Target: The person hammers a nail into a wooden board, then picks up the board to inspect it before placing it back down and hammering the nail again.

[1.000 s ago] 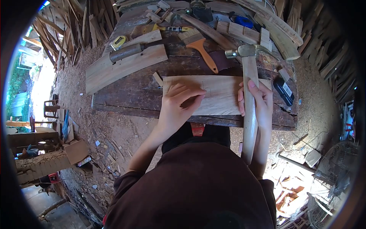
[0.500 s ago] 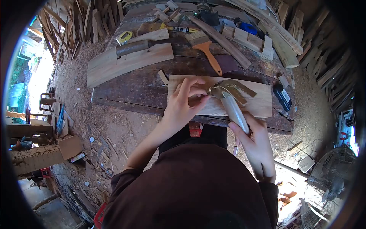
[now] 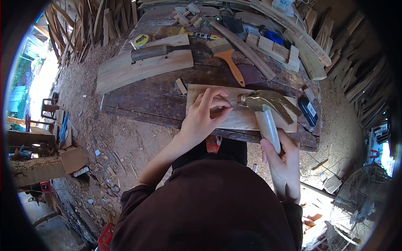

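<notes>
My right hand [image 3: 284,157] is wrapped around the pale handle of a claw hammer [image 3: 268,100]. The hammer's head is above a light wooden board [image 3: 243,119], its striking face turned towards my left hand [image 3: 204,111] with a gap between. My left hand is over the board's left part, thumb and fingers brought together in a pinch. Whatever is between those fingertips is too small to make out. A small wood offcut [image 3: 181,86] lies just beyond the board's left end.
The dark workbench [image 3: 142,98] carries a paintbrush [image 3: 230,65], a chisel [image 3: 150,52] on a wide board [image 3: 113,77], a yellow tape measure [image 3: 140,40] and wooden strips. A black box-like item [image 3: 309,111] sits at the right edge. A fan [image 3: 360,201] stands lower right.
The hammer and my right hand have moved right, so the striking face is farther from my left fingertips. My left hand keeps its pinch in about the same place over the board.
</notes>
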Motion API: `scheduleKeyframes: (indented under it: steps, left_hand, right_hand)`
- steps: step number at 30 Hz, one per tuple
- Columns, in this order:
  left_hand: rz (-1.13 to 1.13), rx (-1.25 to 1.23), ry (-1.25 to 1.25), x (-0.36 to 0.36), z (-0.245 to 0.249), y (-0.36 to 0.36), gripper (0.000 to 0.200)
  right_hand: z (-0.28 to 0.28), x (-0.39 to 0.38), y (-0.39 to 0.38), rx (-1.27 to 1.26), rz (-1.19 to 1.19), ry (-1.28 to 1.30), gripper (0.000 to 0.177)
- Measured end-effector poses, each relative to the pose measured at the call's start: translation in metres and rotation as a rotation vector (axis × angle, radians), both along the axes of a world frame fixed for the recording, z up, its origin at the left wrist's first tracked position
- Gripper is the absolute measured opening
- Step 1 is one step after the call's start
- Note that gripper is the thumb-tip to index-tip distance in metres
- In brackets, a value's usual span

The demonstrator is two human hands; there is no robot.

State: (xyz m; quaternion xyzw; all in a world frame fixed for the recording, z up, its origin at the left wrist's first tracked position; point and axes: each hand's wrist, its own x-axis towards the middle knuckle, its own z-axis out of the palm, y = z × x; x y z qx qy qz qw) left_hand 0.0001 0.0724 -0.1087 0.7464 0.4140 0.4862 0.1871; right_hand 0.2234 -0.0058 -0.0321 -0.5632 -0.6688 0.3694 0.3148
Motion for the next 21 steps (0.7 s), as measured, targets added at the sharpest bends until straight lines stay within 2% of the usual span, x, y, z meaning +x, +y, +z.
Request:
scheduleKeyframes:
  steps: [2,4,6,8,10,12,13,14,16,17,19,20,21]
  left_hand:
    - [-0.002,-0.029,-0.008,0.0,-0.001,0.0,0.039]
    - [-0.006,-0.056,-0.014,0.0,-0.002,-0.001,0.039]
    - [-0.013,-0.038,-0.012,0.0,-0.002,-0.001,0.04]
    - [-0.012,-0.069,-0.038,-0.002,-0.001,-0.001,0.036]
    - [-0.023,-0.096,-0.059,-0.002,0.0,-0.002,0.033]
    - [-0.009,-0.144,-0.124,-0.002,0.001,-0.001,0.024]
    - [0.01,-0.153,-0.338,-0.003,0.0,0.002,0.017]
    - [-0.002,-0.127,-0.447,-0.008,0.004,0.003,0.019]
    - [0.045,-0.022,-0.503,-0.026,0.019,0.009,0.019]
    - [0.042,-0.01,-0.5,-0.034,0.023,0.01,0.019]
    - [0.254,-0.069,-0.557,-0.049,0.032,0.011,0.02]
    - [0.258,-0.051,-0.554,-0.058,0.029,0.01,0.02]
    - [0.275,-0.138,-0.481,-0.067,0.019,0.007,0.022]
  right_hand:
    - [-0.001,-0.002,0.001,0.014,-0.02,0.047,0.015]
    - [-0.009,-0.004,0.007,0.061,0.087,-0.011,0.014]
    - [-0.011,0.0,0.008,0.029,0.096,-0.013,0.012]
    - [-0.001,0.001,0.005,-0.078,-0.038,0.07,0.011]
    - [0.005,0.006,0.006,-0.049,-0.046,0.172,0.014]
    - [0.004,0.016,0.009,0.033,-0.113,0.386,0.016]
    - [0.001,0.022,0.013,0.067,-0.104,0.42,0.02]
    - [-0.001,0.025,0.017,0.08,-0.113,0.424,0.02]
    - [-0.003,0.03,0.025,0.009,-0.201,0.559,0.022]
    - [-0.006,0.037,0.029,-0.005,-0.199,0.536,0.022]
    - [-0.023,0.051,0.036,0.072,-0.232,0.469,0.025]
    - [-0.031,0.058,0.039,0.138,-0.272,0.396,0.028]
    - [-0.035,0.067,0.038,0.135,-0.278,0.377,0.032]
